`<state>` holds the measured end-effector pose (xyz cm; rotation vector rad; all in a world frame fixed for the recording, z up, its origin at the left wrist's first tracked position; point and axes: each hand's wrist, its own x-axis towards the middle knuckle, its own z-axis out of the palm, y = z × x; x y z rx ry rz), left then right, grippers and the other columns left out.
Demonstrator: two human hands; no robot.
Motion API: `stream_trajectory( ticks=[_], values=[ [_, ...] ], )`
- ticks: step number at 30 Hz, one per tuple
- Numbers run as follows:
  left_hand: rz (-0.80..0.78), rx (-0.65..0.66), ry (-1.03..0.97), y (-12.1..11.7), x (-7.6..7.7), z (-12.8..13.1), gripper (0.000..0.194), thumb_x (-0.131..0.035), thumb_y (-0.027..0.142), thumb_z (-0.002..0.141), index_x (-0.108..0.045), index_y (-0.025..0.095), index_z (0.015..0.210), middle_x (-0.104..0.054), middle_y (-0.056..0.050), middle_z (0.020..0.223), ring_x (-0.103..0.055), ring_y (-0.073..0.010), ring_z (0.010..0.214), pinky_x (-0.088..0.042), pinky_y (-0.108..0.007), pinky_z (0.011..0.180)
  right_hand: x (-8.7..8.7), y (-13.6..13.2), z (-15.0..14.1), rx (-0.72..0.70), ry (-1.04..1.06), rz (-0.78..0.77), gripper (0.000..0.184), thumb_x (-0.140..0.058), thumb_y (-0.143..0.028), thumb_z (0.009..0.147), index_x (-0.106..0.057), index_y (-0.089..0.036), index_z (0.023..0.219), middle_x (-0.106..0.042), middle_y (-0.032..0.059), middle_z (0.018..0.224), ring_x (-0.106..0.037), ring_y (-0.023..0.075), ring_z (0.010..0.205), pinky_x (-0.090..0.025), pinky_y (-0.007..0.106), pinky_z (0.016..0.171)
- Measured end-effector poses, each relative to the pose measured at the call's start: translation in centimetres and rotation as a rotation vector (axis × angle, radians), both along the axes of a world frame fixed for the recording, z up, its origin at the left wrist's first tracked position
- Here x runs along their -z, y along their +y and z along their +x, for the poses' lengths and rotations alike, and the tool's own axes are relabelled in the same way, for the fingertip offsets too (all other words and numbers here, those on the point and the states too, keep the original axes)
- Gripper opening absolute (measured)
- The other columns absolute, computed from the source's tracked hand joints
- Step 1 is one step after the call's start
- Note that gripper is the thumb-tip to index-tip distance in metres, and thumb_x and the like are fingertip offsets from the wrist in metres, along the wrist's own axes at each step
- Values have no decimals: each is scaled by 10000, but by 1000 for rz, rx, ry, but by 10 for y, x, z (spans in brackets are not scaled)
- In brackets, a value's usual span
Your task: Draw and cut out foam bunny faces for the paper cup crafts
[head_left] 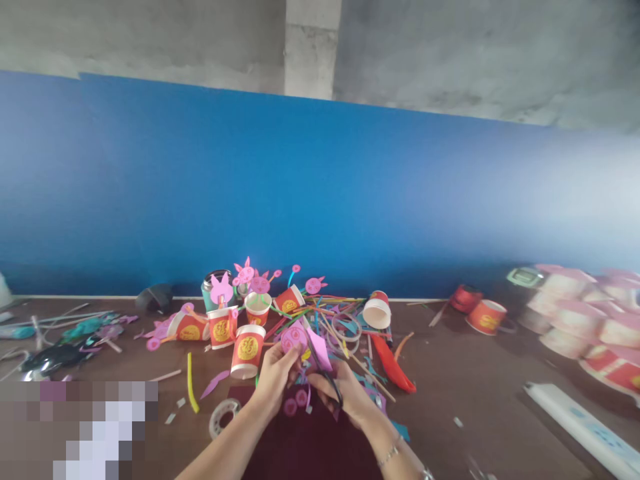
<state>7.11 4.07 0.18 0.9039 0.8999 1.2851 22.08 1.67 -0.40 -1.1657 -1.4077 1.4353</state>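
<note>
Pinched in my left hand (279,373) is a sheet of pink paper (294,333) with round face-like drawings on it. My right hand (343,393) grips dark-handled scissors (325,370), their blades lying along the edge of the paper. A pink flap (320,347) sticks up beside the blades. Below my hands, small pink round cutouts (295,403) lie near the dark red cloth. A red paper cup (248,351) with a yellow emblem stands just left of my left hand.
More red cups (221,328) with pink figures stand or lie behind. Coloured strips and sticks (345,320) are heaped in the middle. A tape roll (225,418) is at front left, a white power strip (583,427) at right. A blue partition (320,193) rises behind the table.
</note>
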Motion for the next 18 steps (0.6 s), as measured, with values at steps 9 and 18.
stream_trajectory(
  ticks=[9, 18],
  values=[
    [-2, 6, -1, -1, 0, 0, 463, -757, 536, 597, -481, 166, 558, -445, 71, 402, -264, -17, 320, -157, -164, 336, -2, 0, 0, -6, -13, 16, 445, -733, -550, 653, -566, -145, 737, -455, -86, 408, -368, 48, 333, -305, 166, 341],
    [-9, 17, -3, 0, -5, -1, 467, -766, 529, 576, -475, 167, 528, -420, 74, 384, -247, -14, 309, -128, -176, 338, -1, 2, 4, -42, -26, 49, 381, -724, -492, 696, -574, -142, 709, -445, -89, 395, -359, 44, 326, -294, 160, 338]
  ],
)
